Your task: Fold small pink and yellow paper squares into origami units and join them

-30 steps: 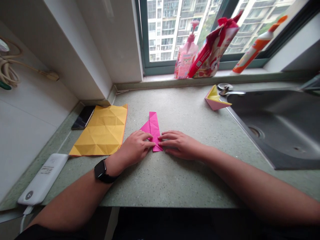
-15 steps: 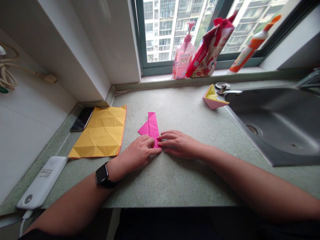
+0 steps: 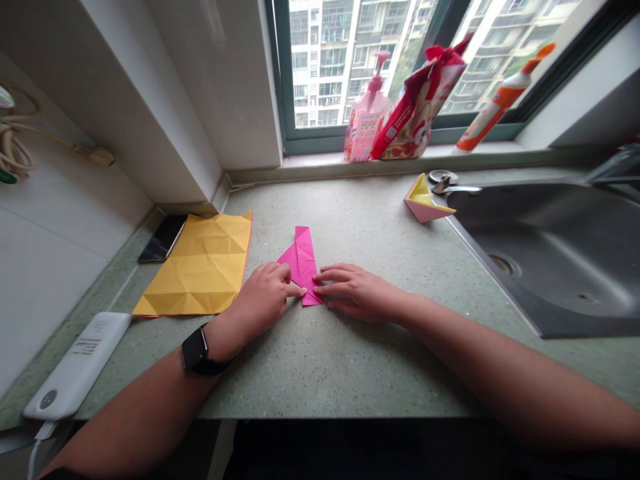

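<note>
A pink folded sheet of origami paper lies on the counter, a long strip with a triangular flap sticking out on its left. My left hand, with a black watch on the wrist, has its fingers curled and its thumb tip pressing the lower left edge of the paper. From the other side my right hand lies low over the counter with fingers stretched out, their tips touching the paper's right edge. The paper's lower end shows between the hands. Part of the flap is hidden behind my left hand.
Creased yellow sheets lie at left, beside a phone and a white power bank. A folded pink-and-yellow paper piece stands near the sink. Along the sill are a pump bottle, a red bag and an orange-white bottle.
My left hand has slid left along the paper's bottom, uncovering its lower end. The right hand stays nearly still at the right edge. The view has shifted slightly.
</note>
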Demonstrator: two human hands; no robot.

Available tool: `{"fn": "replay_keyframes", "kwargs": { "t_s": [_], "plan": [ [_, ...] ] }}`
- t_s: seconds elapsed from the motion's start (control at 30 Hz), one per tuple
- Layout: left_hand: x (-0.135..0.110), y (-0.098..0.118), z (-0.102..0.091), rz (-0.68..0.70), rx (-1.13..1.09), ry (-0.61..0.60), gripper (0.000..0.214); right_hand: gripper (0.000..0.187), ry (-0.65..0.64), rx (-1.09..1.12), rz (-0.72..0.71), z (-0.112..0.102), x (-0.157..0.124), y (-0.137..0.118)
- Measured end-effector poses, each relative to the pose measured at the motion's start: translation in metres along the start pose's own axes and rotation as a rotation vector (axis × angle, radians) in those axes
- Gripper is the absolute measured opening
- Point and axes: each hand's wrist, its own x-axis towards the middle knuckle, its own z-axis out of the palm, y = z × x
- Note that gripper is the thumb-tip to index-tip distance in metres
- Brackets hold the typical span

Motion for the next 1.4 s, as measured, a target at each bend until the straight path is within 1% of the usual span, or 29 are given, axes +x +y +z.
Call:
{"fn": "replay_keyframes", "kwargs": {
  "t_s": [0.07, 0.17, 0.23, 0.33, 0.4, 0.53, 0.7, 0.77, 0.93, 1.07, 1.23, 1.4],
  "plan": [
    [0.000, -0.002, -0.001, -0.028, 0.010, 0.016, 0.037, 0.036, -0.004, -0.001, -0.007, 0.000, 0.000, 0.000],
    [0.002, -0.004, -0.004, 0.022, 0.037, 0.045, 0.033, 0.035, -0.003, -0.005, -0.016, -0.001, 0.000, 0.000],
    [0.003, -0.006, -0.003, 0.041, 0.045, 0.096, 0.030, 0.035, 0.004, -0.011, -0.019, -0.001, 0.000, 0.000],
    [0.006, -0.012, 0.003, -0.043, 0.043, 0.194, 0.027, 0.032, 0.011, -0.026, -0.029, -0.001, 0.001, -0.001],
    [0.006, -0.018, 0.008, -0.105, 0.045, 0.225, 0.026, 0.030, 0.011, -0.045, -0.034, -0.002, 0.000, -0.001],
    [0.006, -0.023, 0.012, -0.122, -0.028, 0.172, 0.023, 0.028, 0.027, -0.108, 0.010, -0.002, -0.002, 0.000],
    [0.004, -0.010, 0.008, -0.063, -0.087, 0.106, 0.024, 0.022, 0.077, -0.205, 0.162, -0.005, -0.004, 0.006],
    [0.003, -0.006, 0.009, -0.041, -0.091, 0.090, 0.027, 0.019, 0.096, -0.230, 0.200, -0.007, -0.004, 0.008],
    [0.002, -0.007, 0.013, -0.111, -0.094, 0.140, 0.034, 0.014, 0.114, -0.219, 0.215, -0.009, -0.002, 0.009],
    [0.005, -0.008, 0.013, -0.123, -0.131, 0.124, 0.034, 0.015, 0.117, -0.202, 0.222, -0.007, -0.002, 0.009],
    [0.005, 0.000, 0.013, -0.059, -0.155, 0.111, 0.034, 0.020, 0.132, -0.210, 0.264, -0.009, -0.005, 0.015],
    [0.002, 0.009, 0.010, 0.053, -0.224, 0.078, 0.040, 0.023, 0.189, -0.302, 0.326, -0.012, -0.008, 0.022]
  ]
}}
